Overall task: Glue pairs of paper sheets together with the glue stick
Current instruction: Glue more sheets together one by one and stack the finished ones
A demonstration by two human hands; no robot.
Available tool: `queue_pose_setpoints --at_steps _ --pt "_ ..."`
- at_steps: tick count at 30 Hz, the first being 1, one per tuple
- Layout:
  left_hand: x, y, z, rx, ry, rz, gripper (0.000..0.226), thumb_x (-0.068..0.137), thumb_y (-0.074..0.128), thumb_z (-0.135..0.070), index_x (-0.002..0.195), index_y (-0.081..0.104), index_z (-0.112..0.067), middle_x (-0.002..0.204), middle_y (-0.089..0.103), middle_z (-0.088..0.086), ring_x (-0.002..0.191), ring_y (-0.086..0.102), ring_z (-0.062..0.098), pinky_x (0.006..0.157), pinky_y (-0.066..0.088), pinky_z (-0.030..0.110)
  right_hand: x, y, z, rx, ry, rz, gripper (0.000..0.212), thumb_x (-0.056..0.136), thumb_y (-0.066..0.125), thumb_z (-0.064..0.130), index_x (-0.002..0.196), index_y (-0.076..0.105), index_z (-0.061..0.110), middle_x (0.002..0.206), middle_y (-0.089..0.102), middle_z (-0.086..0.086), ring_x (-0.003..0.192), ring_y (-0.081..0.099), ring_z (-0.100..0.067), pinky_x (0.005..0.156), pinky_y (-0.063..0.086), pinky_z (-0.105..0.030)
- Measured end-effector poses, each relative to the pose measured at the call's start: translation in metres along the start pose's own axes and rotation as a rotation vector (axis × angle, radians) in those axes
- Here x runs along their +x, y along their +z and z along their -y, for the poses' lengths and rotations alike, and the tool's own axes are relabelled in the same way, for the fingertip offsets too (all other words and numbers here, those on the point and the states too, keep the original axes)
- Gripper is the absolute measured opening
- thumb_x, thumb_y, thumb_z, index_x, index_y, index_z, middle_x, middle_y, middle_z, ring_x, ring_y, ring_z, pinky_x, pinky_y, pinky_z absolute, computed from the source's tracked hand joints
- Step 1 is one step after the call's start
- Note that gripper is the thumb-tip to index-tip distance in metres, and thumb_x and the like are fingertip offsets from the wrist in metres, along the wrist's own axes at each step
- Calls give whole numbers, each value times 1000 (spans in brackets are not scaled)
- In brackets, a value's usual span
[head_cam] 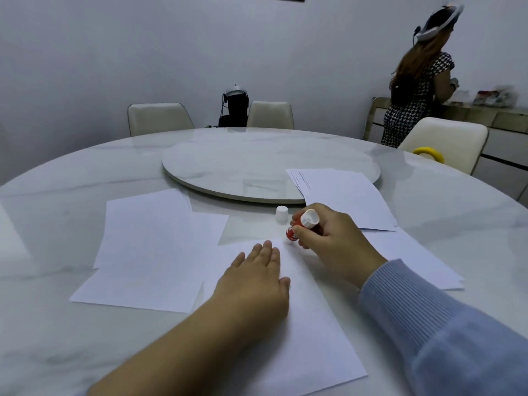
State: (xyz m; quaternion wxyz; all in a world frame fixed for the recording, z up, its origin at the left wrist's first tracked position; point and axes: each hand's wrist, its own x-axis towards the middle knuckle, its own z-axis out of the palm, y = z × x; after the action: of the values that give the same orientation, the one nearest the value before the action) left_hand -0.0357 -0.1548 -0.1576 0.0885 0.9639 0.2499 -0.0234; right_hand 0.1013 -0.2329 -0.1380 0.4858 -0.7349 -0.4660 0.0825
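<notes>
Your left hand (257, 278) lies flat on the near sheet (308, 332), fingers straight and released, palm down, pressing the paper to the table (57, 172). The forearm is bare.

Your right hand (331, 238) grips the glue stick (303, 225), fingers curled round its red body. The stick is tilted, its white twist end up and toward the far side, its lower end down at the far edge of the near sheet. Whether the tip touches the paper cannot be told; the fingers hide it. A blue ribbed sleeve (428, 318) covers this arm.

The white cap (281, 214) stands on the table just left of and beyond the glue stick, apart from it.

Paper positions:
- Left pile (148, 247): several overlapping sheets, left of the near sheet.
- Right stack (343, 192): fanned sheets, far right, its far corner lying over the rim of the turntable (257, 164).
- One further sheet (414, 258) lies to the right, partly under your right wrist.

Beyond the table: cream chairs (158, 117), a black bag (234, 110) with a headset on top, and a person (414, 90) standing at a sideboard (485, 115), back turned. A yellow ring (428, 153) shows at the table's far right edge.
</notes>
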Motion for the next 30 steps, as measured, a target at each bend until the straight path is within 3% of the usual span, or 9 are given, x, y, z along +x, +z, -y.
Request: queue_pose_setpoints --at_steps 5,11,13,17,20,23,25,27,30 --pt "-1 -2 -1 0 -4 1 59 101 19 -37 151 -4 -16 159 -11 1 146 -9 12 118 -4 31 -10 -9 9 -109 -41 41 7 88 61 22 88 62 16 79 71 6 74 66 -9 77 56 -45" --pt "-1 -3 -2 14 -6 7 58 101 18 -37 151 -4 -16 159 -11 1 146 -8 13 118 -3 31 -53 -26 31 -193 -82 115 10 84 59 29 77 61 22 76 69 12 66 62 -9 64 54 -37" --pt "-1 -2 -2 7 -8 -4 58 101 19 -36 151 -3 -15 159 -10 1 146 -7 13 118 -3 31 -75 -34 35 -171 -76 143 12 83 58 30 76 62 22 76 70 10 67 64 -9 62 54 -34" --pt "-2 -1 -2 -9 -6 -1 58 101 19 -35 151 -2 -14 159 -11 0 146 -8 12 118 -3 30 -114 -52 39 -54 -38 221 8 78 59 33 80 62 25 79 73 7 71 67 -7 58 48 -14" --pt "-4 -4 -2 -20 -8 15 58 102 18 -35 151 -4 -15 159 -13 0 145 -10 11 118 -4 29 -129 -61 37 24 -27 243 8 75 62 30 82 66 28 81 74 4 67 68 -9 56 47 -12" --pt "-8 -8 -1 -24 -28 41 57 102 14 -37 151 -6 -15 158 -15 -1 145 -10 12 119 -1 30 -127 -71 33 387 -57 47 10 67 68 14 76 72 13 77 73 -19 47 61 -18 45 46 -19" --pt "-13 -10 0 15 -103 48 59 102 14 -40 151 -5 -14 158 -15 1 146 -8 14 118 5 33 -119 -83 24 744 -63 -193 23 76 54 6 65 72 14 71 73 -16 45 62 -18 44 48 -16" --pt "-19 -12 1 101 -191 18 63 100 18 -42 151 -2 -11 159 -12 4 147 -3 19 115 13 36 -109 -94 19 907 -95 -338 43 84 41 0 61 70 21 70 74 -4 62 73 -16 55 54 -14" --pt "-30 -12 9 172 -156 -118 66 98 24 -44 151 1 -13 159 -10 6 147 -3 20 115 13 36 -86 -97 21 1064 -83 -363 23 73 57 4 72 69 23 89 76 -4 92 73 -25 73 57 -20"
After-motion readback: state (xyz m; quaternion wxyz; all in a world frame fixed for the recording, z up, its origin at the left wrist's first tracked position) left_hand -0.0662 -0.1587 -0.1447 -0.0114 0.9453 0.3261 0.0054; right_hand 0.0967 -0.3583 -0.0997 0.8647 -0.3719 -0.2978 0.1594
